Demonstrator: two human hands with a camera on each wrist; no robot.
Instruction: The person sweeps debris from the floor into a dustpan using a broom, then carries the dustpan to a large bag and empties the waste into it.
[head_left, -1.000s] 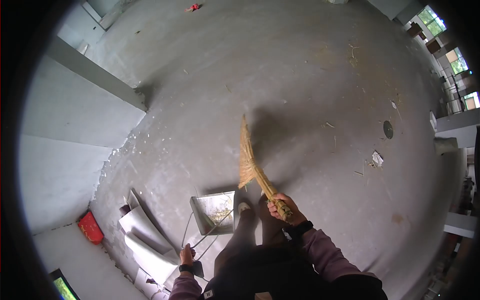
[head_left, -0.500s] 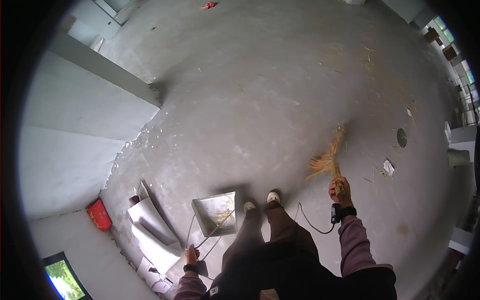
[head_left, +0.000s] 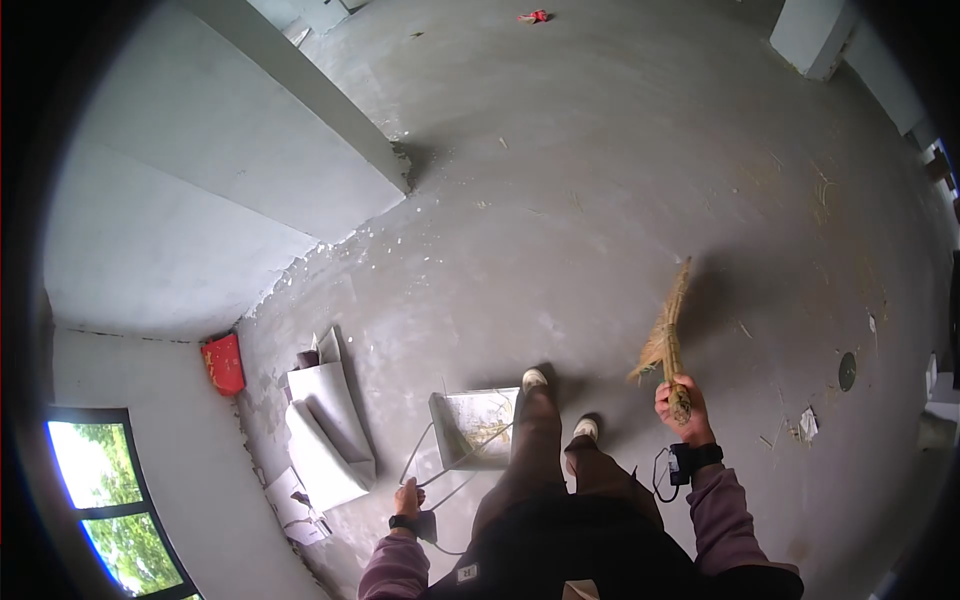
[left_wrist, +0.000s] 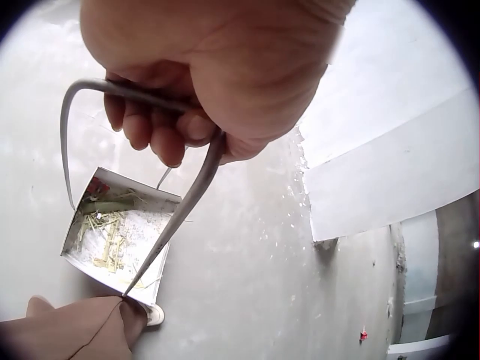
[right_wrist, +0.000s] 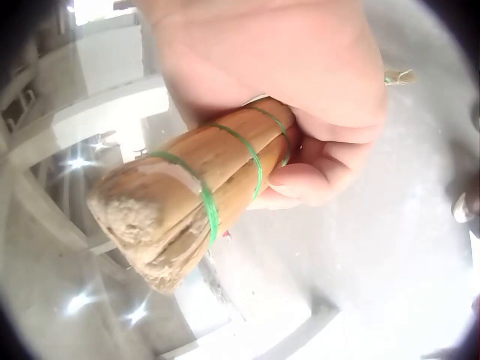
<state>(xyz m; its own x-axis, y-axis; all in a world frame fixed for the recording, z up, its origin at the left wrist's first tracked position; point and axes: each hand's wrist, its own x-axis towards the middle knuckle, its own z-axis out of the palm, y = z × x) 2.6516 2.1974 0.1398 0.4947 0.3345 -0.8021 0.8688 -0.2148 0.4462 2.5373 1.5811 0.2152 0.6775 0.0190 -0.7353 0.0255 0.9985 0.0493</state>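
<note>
In the head view, my left hand (head_left: 407,497) grips the bent grey rod handle of a dustpan (head_left: 447,425). The handle (left_wrist: 196,187) runs through the curled fingers in the left wrist view, and straw bits (left_wrist: 111,240) lie inside the pan below. Out to the right, my right hand (head_left: 692,425) holds a straw broom (head_left: 665,345) by its thick handle, the bristles pointing forward and down over the floor. Green bands wrap the broom handle (right_wrist: 225,165) in the right wrist view, its cut end towards the camera.
Both shoes (head_left: 586,427) stand between dustpan and broom. Folded pale sheeting (head_left: 325,435) lies left of the pan, near a red container (head_left: 223,364) by the wall. Crumpled paper (head_left: 808,424) and a dark round disc (head_left: 847,371) are on the floor at right. A wall corner (head_left: 395,185) juts in ahead.
The broom has swung from in front of the feet out to the right, in the right hand. The left hand keeps hold of the dustpan handle. The feet have stepped, and the head view has turned left.
</note>
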